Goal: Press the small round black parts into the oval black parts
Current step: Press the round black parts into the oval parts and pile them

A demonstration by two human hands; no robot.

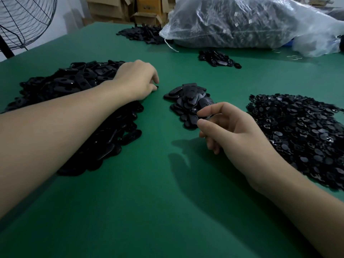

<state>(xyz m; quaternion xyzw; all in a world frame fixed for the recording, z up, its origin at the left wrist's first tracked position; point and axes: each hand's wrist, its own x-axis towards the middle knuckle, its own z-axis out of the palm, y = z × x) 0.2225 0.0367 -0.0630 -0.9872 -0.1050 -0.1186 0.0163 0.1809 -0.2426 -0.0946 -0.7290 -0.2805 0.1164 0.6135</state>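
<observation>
A big heap of oval black parts (78, 86) lies on the left of the green table (149, 192). My left hand (137, 79) rests at the heap's right edge with its fingers curled down; a small dark bit of a part shows pinched at its fingertips. A smaller pile of oval black parts (188, 101) sits in the middle. My right hand (229, 131) hovers at that pile's near right edge, thumb and forefinger loosely curled and apart, with nothing clearly between them. The small round black parts (301, 135) are spread out on the right.
At the back stand a large clear bag of black parts (251, 23), two more small piles (217, 57) (143, 33) and cardboard boxes (145, 8). A wire fan (24, 21) stands at the far left.
</observation>
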